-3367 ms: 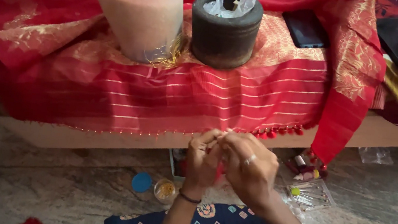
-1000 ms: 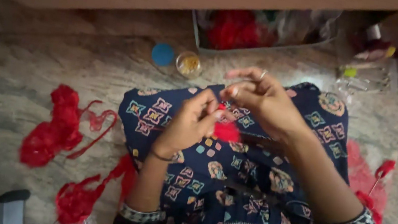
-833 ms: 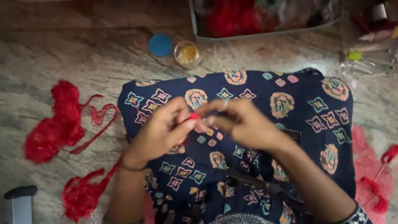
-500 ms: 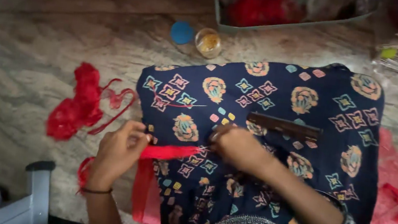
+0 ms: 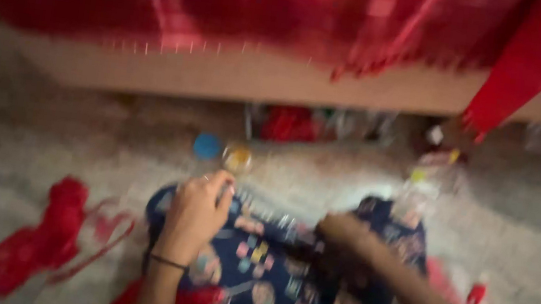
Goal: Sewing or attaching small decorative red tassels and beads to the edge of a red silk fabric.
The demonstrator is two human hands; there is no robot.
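Blurred view, left hand [image 5: 197, 213] and right hand [image 5: 342, 231] over patterned blue cloth [image 5: 270, 269], each grip unreadable, red threads [image 5: 46, 241] on floor [image 5: 25, 135].

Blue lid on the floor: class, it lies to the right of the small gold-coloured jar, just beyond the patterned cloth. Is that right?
Not quite. In the head view the blue lid lies to the left of the small gold-coloured jar, not the right. Both do sit on the floor just beyond the patterned cloth.

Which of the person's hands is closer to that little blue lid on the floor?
The left hand. It sits just below the blue lid, while the right hand rests farther off to the side on the patterned cloth.
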